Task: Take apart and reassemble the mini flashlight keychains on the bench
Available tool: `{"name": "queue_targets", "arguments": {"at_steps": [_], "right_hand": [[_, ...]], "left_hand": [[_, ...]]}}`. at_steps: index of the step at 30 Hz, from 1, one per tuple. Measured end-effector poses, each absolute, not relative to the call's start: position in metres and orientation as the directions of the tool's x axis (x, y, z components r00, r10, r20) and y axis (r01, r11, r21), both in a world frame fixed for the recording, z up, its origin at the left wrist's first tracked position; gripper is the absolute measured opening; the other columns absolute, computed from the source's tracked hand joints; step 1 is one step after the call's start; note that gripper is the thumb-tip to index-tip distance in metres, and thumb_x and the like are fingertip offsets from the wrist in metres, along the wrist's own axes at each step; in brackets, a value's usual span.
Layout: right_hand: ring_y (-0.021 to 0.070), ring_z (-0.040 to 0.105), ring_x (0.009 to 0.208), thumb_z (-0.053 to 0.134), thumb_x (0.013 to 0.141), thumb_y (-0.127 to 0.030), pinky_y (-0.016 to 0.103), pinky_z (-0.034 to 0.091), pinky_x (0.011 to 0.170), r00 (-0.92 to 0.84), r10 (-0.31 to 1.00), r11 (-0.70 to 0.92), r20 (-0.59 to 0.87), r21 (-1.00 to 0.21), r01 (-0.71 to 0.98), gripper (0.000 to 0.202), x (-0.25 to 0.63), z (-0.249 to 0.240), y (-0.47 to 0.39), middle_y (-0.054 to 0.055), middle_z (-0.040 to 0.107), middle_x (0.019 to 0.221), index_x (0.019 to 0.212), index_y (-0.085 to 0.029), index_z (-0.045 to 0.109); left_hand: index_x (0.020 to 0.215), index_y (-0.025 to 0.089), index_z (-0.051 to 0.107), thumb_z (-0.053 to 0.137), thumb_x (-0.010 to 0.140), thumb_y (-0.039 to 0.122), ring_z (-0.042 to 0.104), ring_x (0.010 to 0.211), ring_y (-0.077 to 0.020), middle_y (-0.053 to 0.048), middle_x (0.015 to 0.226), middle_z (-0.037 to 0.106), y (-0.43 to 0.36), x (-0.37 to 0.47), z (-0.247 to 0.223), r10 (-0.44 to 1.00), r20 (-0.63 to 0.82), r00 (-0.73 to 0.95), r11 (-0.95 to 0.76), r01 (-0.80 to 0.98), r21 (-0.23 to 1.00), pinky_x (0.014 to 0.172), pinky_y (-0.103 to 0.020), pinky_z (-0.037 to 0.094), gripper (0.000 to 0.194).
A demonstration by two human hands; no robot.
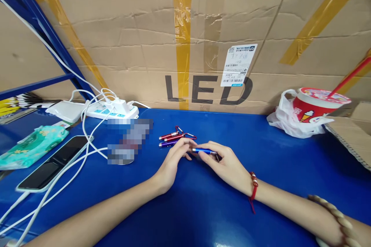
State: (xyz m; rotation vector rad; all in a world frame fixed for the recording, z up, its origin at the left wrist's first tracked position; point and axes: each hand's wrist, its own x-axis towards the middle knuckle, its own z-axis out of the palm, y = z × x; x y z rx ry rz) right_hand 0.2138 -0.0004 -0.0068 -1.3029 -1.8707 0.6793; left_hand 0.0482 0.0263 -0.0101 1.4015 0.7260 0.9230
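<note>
Between the thumb and fingers of my right hand (224,158) is a small blue metal penlight (202,150), lying level with its silver end toward the left. My left hand (174,160) is beside that silver end, fingers curved and apart, with nothing seen in its grasp; whether its fingertips touch the penlight cannot be made out. Just behind the left fingers, two red penlights (171,136) with red clips and a purple penlight (167,144) lie side by side on the blue table (185,216). The left fingers partly cover the purple one.
At the left are a phone (55,164) with white cables, a green tissue pack (34,146) and a white power strip (124,115). A red cup (315,104) in a plastic bag stands at the right. A large cardboard box (139,46) rises behind the table.
</note>
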Motion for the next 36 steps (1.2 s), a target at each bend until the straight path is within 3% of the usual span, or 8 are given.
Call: {"name": "queue_targets", "arguments": {"at_steps": [6,14,17,20,23,29,33,36], "right_hand": [[0.0157,0.058,0.081,0.043,0.089,-0.031,0.027,0.044,0.075,-0.248,0.931,0.363,0.268,-0.747,0.556,0.029,0.216,-0.006,0.001,0.003,0.063,0.096,0.114,-0.026,0.058],[0.0164,0.061,0.081,0.033,0.093,-0.037,0.026,0.045,0.072,-0.248,0.942,0.333,0.227,-0.738,0.587,0.033,0.218,-0.007,0.001,0.000,0.067,0.091,0.109,-0.027,0.060],[0.0158,0.062,0.081,0.029,0.094,-0.037,0.025,0.045,0.069,-0.219,0.948,0.318,0.232,-0.647,0.693,0.034,0.222,-0.004,0.004,-0.002,0.068,0.090,0.111,-0.029,0.058],[0.0132,0.062,0.088,0.024,0.096,-0.035,0.022,0.046,0.069,-0.214,0.955,0.282,0.204,-0.417,0.864,0.036,0.231,0.000,0.011,-0.003,0.067,0.099,0.114,-0.030,0.054],[0.0158,0.062,0.092,0.029,0.095,-0.033,0.024,0.046,0.067,-0.199,0.965,0.227,0.169,-0.170,0.959,0.031,0.243,0.005,0.020,-0.001,0.064,0.108,0.113,-0.029,0.054],[0.0256,0.061,0.083,0.045,0.089,-0.019,0.026,0.038,0.050,-0.028,0.983,0.013,0.180,0.084,0.996,0.019,0.265,0.008,0.033,0.013,0.065,0.090,0.096,-0.016,0.061],[0.0278,0.057,0.084,0.043,0.089,-0.019,0.030,0.038,0.055,-0.008,0.977,-0.027,0.214,0.162,0.986,0.021,0.272,0.008,0.035,0.017,0.062,0.090,0.089,-0.014,0.063],[0.0299,0.053,0.091,0.046,0.088,-0.022,0.038,0.039,0.071,-0.059,0.967,0.013,0.246,0.184,0.983,0.021,0.265,0.012,0.030,0.018,0.060,0.096,0.096,-0.012,0.063]], "left_hand": [[0.090,0.017,0.054,0.042,0.085,0.030,0.053,0.085,-0.0176,-0.004,0.093,0.055,0.028,0.051,-0.009,0.903,0.072,0.423,-0.061,-0.041,0.997,0.072,-0.026,0.039,0.018],[0.087,0.018,0.052,0.046,0.082,0.029,0.049,0.066,-0.0141,0.000,0.070,0.050,0.028,0.050,-0.007,0.948,0.122,0.294,-0.135,0.021,0.991,0.064,-0.026,0.037,0.014],[0.087,0.018,0.052,0.045,0.082,0.026,0.045,0.065,-0.0136,0.001,0.071,0.049,0.032,0.046,-0.005,0.952,0.168,0.254,-0.205,0.124,0.971,0.062,-0.025,0.034,0.012],[0.089,0.019,0.051,0.042,0.083,0.026,0.045,0.068,-0.0146,0.000,0.074,0.049,0.035,0.043,-0.003,0.947,0.205,0.248,-0.264,0.236,0.935,0.062,-0.026,0.035,0.013],[0.092,0.020,0.051,0.041,0.083,0.022,0.046,0.073,-0.0168,-0.002,0.081,0.051,0.036,0.040,-0.001,0.912,0.292,0.287,-0.401,0.481,0.780,0.068,-0.029,0.036,0.013],[0.098,0.016,0.052,0.040,0.083,0.019,0.046,0.086,-0.0280,-0.012,0.095,0.053,0.036,0.033,-0.004,0.836,0.337,0.434,-0.496,0.859,0.125,0.073,-0.040,0.035,0.020],[0.088,0.015,0.054,0.040,0.085,0.020,0.047,0.082,-0.0281,-0.012,0.089,0.055,0.037,0.031,-0.006,0.835,0.349,0.425,-0.464,0.885,0.031,0.071,-0.039,0.034,0.015],[0.083,0.019,0.053,0.045,0.085,0.023,0.048,0.082,-0.0253,-0.008,0.086,0.056,0.036,0.032,-0.006,0.806,0.331,0.491,-0.554,0.823,0.128,0.072,-0.036,0.035,0.010]]}}
